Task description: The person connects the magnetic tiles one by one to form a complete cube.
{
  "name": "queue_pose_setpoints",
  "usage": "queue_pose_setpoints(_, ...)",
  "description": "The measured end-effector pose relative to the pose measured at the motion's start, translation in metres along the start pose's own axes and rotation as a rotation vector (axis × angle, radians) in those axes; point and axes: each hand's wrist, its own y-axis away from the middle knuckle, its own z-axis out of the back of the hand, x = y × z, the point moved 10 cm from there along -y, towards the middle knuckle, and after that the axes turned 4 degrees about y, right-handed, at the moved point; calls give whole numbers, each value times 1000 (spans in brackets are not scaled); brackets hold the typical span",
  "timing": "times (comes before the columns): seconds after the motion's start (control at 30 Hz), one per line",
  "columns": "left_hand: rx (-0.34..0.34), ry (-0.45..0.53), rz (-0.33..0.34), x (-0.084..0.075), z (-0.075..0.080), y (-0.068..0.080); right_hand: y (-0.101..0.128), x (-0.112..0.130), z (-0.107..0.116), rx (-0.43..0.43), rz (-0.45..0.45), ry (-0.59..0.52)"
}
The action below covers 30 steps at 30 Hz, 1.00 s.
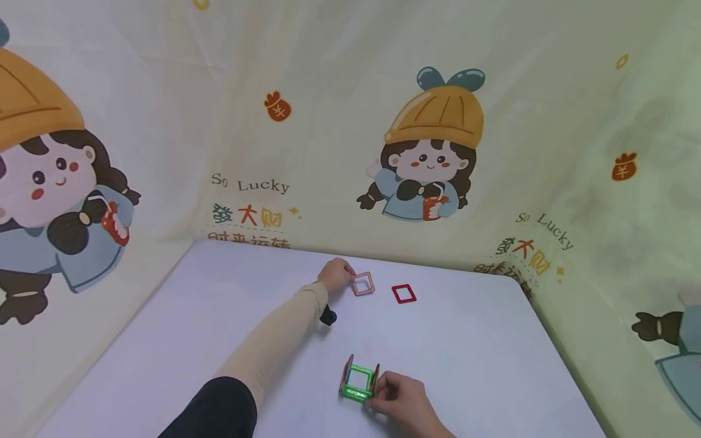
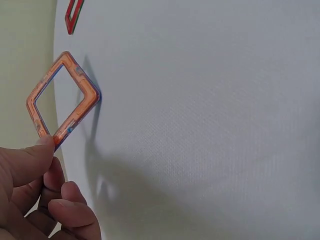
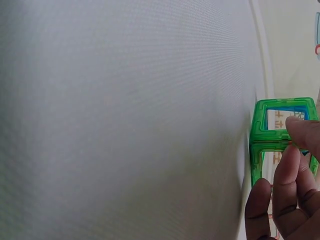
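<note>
Far across the counter, my left hand pinches an orange frame tile, likely light and stiff, by a well-suited corner, my right hand pinching the nearer green tile assembly.

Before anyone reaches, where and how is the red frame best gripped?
Probably by its near bar, from above: the red frame lies flat with an open middle, so the bar can be pinched inside and out. Come from the near side; the left hand, holding the orange frame, is to its left.
</note>
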Motion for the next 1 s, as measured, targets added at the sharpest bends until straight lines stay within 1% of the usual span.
queue_pose_setpoints(0.1, 18, 17, -27, -3, 2, 1, 1, 0, 2, -5, -8, 9)
queue_pose_setpoints(0.23, 41, 27, -41, -7, 1, 4, 2, -1, 1, -3, -23, 14)
queue_pose_setpoints(0.3, 46, 31, -50, -10, -1, 8, 2, -1, 1, -2, -15, 19)
queue_pose_setpoints(0.53, 73, 19, -90, -28, 1, 34, 2, 5, 2, 4, 69, 57)
queue_pose_setpoints(0.7, 107, -34, -122, -35, -2, 55, 3, 2, 0, 30, 55, 83)
queue_pose_setpoints(0.77, 94, -69, -129, -35, 0, 61, 2, 2, 1, 32, 56, 101)
queue_pose_setpoints(0.87, 48, -112, -126, -35, 6, 69, 0, 5, 3, 17, 80, 133)
queue_pose_setpoints(0.93, 25, -122, -113, -33, 9, 74, -1, 7, 4, 4, 97, 155)
queue_pose_setpoints(1.0, 25, -123, -100, -30, 8, 79, 0, 7, 3, 0, 104, 172)
